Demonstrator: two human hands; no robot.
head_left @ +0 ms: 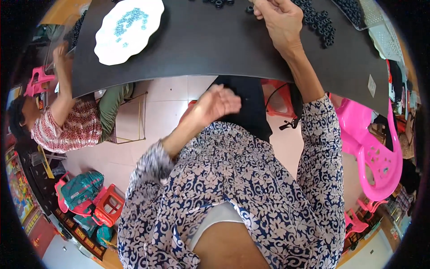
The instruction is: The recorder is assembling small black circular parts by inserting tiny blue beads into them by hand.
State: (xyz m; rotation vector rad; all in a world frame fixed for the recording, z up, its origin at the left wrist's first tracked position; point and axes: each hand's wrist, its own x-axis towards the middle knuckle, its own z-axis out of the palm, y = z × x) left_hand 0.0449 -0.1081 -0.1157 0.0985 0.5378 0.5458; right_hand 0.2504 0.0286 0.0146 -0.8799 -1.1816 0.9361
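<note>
My right hand (282, 22) is over the far part of the dark table, its fingers pressed together in a pinch. What they hold, if anything, is too small or hidden to make out. A black ring-shaped piece (249, 9) shows just left of those fingertips. Right beside the hand spreads a pile of small black ring-shaped pieces (319, 24). My left hand (219, 104), slightly blurred, is above my lap in front of the table edge, fingers apart and nothing in it. A white scalloped plate (107, 47) with small teal pieces lies on the table's left.
The dark table (201, 54) curves across the top. A white perforated basket (385, 40) stands at its right end. Another person (71, 121) sits at the left, an arm raised to the table. A pink plastic chair (380, 170) is at right; red stools (109, 204) stand around.
</note>
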